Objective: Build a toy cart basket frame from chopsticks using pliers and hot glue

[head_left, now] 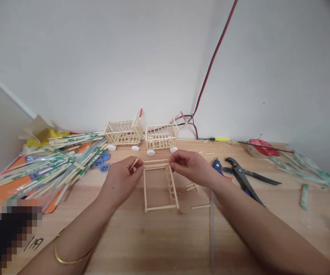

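Observation:
A small open frame of thin wooden sticks (161,208) lies on the table in front of me, with short rungs along its right side. My left hand (118,180) is closed at the frame's far left corner, a short wooden stick (134,163) poking out between its fingers. At the far right corner, my right hand (192,167) pinches the end of a thin wooden stick (155,161) that runs across the far side. Fingers hide both ends of that stick. Behind stand two finished-looking stick carts (122,133) (161,138) on white wheels.
Packaged chopsticks (67,162) pile up at left beside blue rings (104,168). On the right are a blue glue gun (217,165), black pliers (242,177), a red-and-white bowl (264,149) and plastic wrappers (311,172). Cut stick pieces (192,187) and a clear glue stick (212,233) lie nearby.

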